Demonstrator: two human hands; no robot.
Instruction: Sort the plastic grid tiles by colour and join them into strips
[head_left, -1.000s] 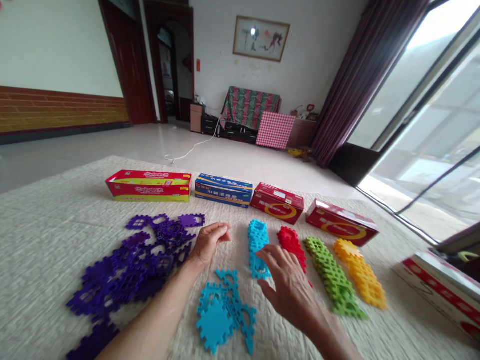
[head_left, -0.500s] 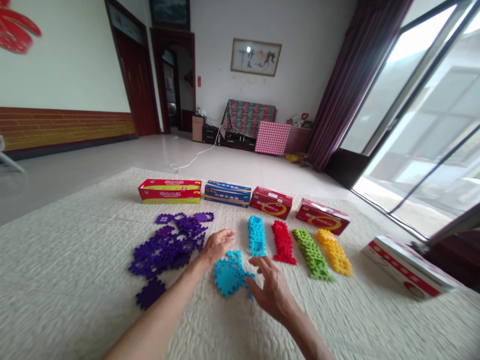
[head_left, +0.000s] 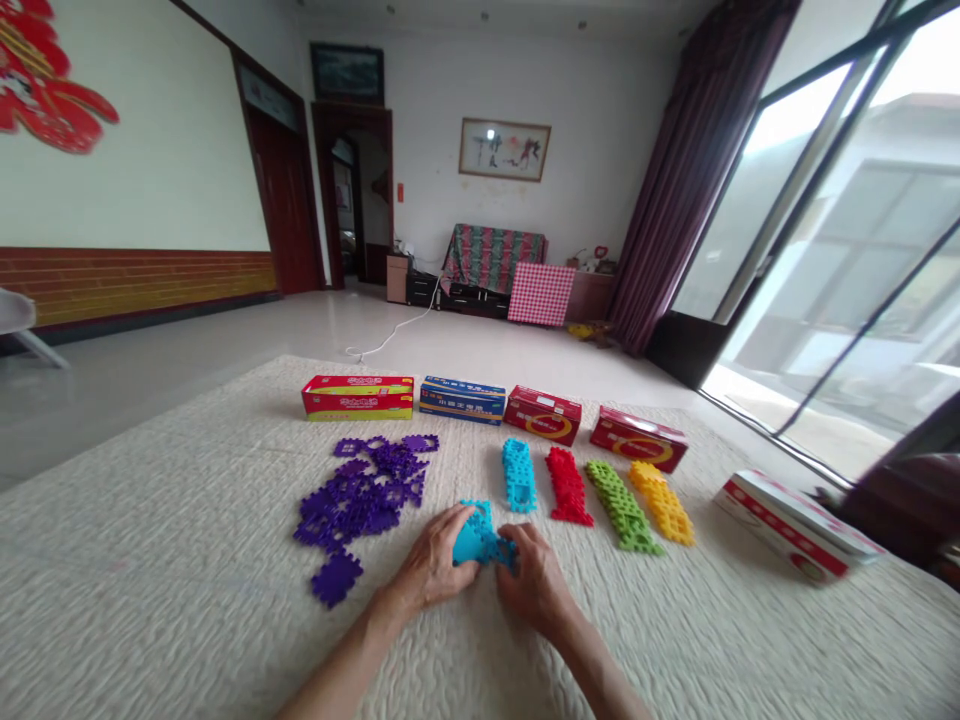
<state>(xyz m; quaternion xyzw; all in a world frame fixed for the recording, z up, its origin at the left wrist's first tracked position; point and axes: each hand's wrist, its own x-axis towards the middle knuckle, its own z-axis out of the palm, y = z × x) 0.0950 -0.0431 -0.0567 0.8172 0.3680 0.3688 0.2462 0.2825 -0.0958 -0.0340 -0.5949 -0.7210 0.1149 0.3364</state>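
Note:
My left hand [head_left: 431,565] is closed on the left side of light-blue interlocking plastic pieces [head_left: 472,540], thumb below and fingers above. Its right-hand counterpart, my right hand [head_left: 536,580], pinches a smaller light-blue piece [head_left: 501,549] touching their right side. Whether these pieces are joined cannot be made out, as fingers cover part of them. Just beyond lies a light-blue row of pieces [head_left: 517,475]. To its right follow a red row [head_left: 568,485], a green row [head_left: 621,508] and a yellow row [head_left: 661,503]. A loose heap of purple pieces [head_left: 367,490] spreads left of my hands.
Behind the pieces stand a red-and-yellow box [head_left: 358,398], a blue box [head_left: 462,401] and two dark-red boxes [head_left: 543,414]. A white-and-red box [head_left: 795,525] lies at the right. Everything rests on a cream textured mat [head_left: 187,500]. A white cable [head_left: 394,328] crosses the floor behind.
Both hands have come down and closed on the light-blue pieces, the left moving nearer and the right moving in. The camera view has tilted up slightly.

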